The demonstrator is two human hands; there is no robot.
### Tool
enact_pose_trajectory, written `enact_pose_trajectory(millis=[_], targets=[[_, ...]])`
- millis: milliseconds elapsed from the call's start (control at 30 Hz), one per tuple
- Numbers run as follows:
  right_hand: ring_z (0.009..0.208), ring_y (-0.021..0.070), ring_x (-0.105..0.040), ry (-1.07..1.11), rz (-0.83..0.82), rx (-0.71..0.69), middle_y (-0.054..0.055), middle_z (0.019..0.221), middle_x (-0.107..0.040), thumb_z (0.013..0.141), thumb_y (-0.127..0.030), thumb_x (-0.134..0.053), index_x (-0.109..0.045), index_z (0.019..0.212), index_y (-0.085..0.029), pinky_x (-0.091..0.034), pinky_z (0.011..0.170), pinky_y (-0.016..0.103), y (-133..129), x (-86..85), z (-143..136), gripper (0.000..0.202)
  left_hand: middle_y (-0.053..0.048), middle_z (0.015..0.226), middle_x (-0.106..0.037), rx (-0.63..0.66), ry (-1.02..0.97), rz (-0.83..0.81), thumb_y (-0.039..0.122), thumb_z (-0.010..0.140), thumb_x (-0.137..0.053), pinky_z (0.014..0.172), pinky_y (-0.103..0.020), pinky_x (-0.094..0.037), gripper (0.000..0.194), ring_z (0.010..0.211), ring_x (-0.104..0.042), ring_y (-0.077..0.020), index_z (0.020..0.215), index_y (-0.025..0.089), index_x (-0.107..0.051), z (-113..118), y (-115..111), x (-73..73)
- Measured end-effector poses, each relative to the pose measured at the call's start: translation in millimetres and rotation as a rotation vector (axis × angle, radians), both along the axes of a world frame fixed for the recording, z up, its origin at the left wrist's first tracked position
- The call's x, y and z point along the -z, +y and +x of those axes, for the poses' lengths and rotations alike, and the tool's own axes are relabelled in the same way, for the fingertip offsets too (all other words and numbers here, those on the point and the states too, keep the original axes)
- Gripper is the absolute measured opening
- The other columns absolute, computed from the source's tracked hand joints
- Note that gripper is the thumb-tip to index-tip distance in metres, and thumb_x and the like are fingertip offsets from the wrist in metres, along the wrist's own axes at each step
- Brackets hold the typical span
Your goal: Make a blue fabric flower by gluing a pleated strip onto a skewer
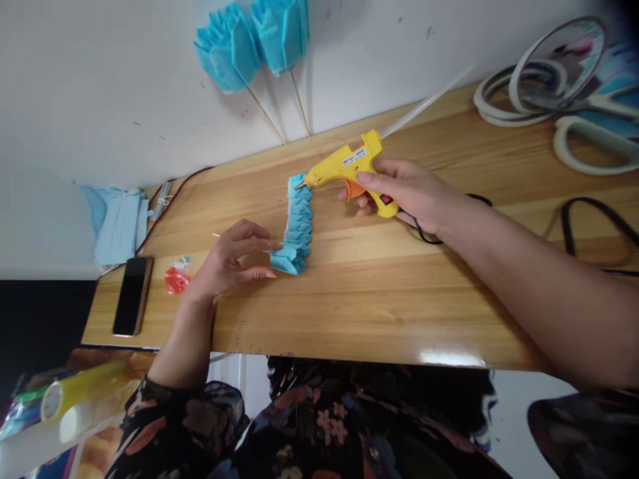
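Observation:
My right hand (399, 189) is wrapped round the grip of a yellow hot glue gun (339, 163), its fingers by the orange trigger. The metal nozzle points left, at the far end of a blue pleated strip (299, 216) lying on the table. A clear glue stick (429, 103) sticks out of the gun's back. At the near end of the strip, my left hand (239, 256) has its fingertips and thumb around the folded end, fingers touching it. The strip looks like crepe paper or thin cloth, gathered in small folds.
Two blue flowers (229, 50) on thin sticks lean on the wall. Tape rolls (519, 113) and scissors (599, 133) lie at the right, with a black cable (569, 226) nearer. Leftward are a phone (132, 296), a red wrapper (177, 278) and blue face masks (117, 226).

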State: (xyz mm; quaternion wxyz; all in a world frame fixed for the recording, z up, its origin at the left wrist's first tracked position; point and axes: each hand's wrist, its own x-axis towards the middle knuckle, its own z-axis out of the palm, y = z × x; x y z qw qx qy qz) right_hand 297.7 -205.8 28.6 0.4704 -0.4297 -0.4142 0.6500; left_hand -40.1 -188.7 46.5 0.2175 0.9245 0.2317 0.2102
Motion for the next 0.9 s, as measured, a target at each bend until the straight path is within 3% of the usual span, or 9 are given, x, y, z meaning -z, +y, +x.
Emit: enact_pose_trajectory(millis=[400, 900], targets=[[0.066, 0.0079, -0.061, 0.001, 0.03, -0.008, 0.007, 0.098, -0.079, 0.103, -0.022, -0.064, -0.071, 0.094, -0.013, -0.057, 0.064, 0.021, 0.6, 2.0, 0.5, 0.014, -0.012, 0.106, -0.074, 0.0, 0.003, -0.049, 0.044, 0.086, -0.083, 0.083, -0.035, -0.056, 0.039, 0.097, -0.068, -0.0209, 0.119, 0.023, -0.078, -0.8, 5.3, 8.9], [0.071, 0.0126, -0.062, -0.043, 0.024, -0.003, 0.005, 0.098, -0.079, 0.098, -0.034, -0.072, -0.073, 0.091, -0.023, -0.058, 0.068, 0.026, -0.5, 2.5, 1.4, 0.013, -0.011, 0.103, -0.076, -0.004, -0.023, -0.053, 0.042, 0.088, -0.082, 0.081, -0.034, -0.056, 0.033, 0.093, -0.069, -0.0208, 0.114, 0.022, -0.079, 5.4, 5.9, 10.2]])
